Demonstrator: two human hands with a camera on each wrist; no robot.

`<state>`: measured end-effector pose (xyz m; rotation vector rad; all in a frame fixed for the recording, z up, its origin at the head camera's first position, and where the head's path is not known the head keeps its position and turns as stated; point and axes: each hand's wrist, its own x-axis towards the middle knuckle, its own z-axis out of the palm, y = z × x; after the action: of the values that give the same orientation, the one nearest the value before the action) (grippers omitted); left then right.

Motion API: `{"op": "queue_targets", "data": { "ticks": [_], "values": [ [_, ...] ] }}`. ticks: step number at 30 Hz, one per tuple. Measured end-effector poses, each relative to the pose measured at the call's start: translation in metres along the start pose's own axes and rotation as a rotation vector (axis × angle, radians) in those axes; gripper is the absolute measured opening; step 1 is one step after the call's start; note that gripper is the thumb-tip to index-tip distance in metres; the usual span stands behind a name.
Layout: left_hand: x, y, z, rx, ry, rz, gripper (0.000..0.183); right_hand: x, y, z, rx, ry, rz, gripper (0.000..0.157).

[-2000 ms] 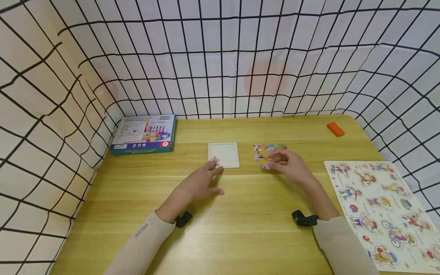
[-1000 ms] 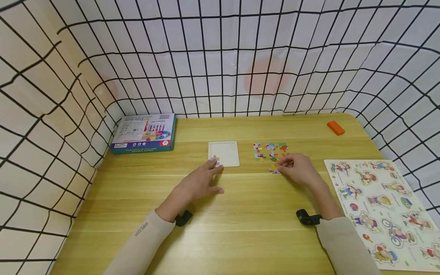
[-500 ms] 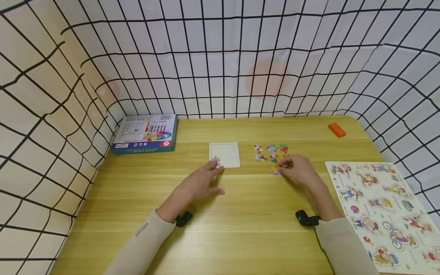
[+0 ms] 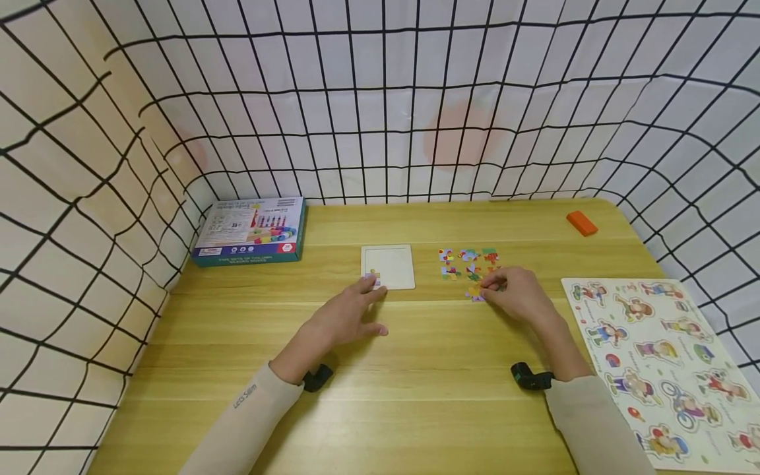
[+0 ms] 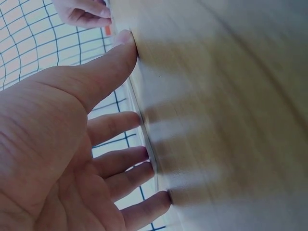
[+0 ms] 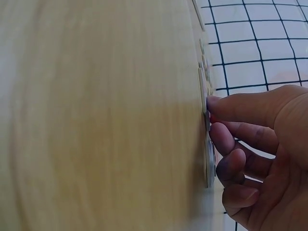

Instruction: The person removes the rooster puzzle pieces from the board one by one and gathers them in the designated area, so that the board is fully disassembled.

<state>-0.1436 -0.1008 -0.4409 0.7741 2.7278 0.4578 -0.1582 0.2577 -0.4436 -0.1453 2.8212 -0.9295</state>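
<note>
My left hand (image 4: 344, 318) is spread flat, its fingertips resting at the lower left edge of a small square puzzle tray (image 4: 394, 265). In that tray's corner, partly under the fingers, lies a purple and yellow jigsaw piece (image 4: 373, 274). With thumb and forefinger, my right hand (image 4: 518, 294) pinches a yellow and purple jigsaw piece (image 4: 474, 294) at the near side of a group of loose jigsaw pieces (image 4: 468, 256). The right wrist view shows the thumb (image 6: 215, 102) at the edge of thin pieces low on the tabletop, the other fingers curled.
A flat toy box (image 4: 249, 231) lies at the back left. An orange block (image 4: 582, 223) sits at the back right. On the right, a large picture board (image 4: 659, 356) covers the table edge. Black grid netting (image 4: 380, 99) over white cloth encloses the table (image 4: 404, 396).
My right hand has moved a little right and nearer to me, shifting the pinched jigsaw piece from the group's lower left. Over the last second it has held still. The left hand stays put.
</note>
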Motion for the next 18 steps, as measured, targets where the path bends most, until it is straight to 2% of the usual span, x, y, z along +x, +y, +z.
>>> {"op": "queue_targets", "data": {
  "ticks": [6, 11, 18],
  "values": [
    [-0.001, 0.000, -0.001, -0.002, 0.008, 0.011, 0.083, 0.000, 0.002, -0.002, 0.014, 0.013, 0.005, 0.019],
    [-0.002, 0.000, -0.001, -0.018, 0.007, 0.010, 0.083, 0.001, 0.001, -0.005, 0.049, 0.053, 0.009, 0.025],
    [-0.001, 0.000, 0.001, -0.028, 0.015, 0.002, 0.083, 0.008, -0.012, -0.002, 0.083, 0.085, -0.027, 0.029]
  ]
}}
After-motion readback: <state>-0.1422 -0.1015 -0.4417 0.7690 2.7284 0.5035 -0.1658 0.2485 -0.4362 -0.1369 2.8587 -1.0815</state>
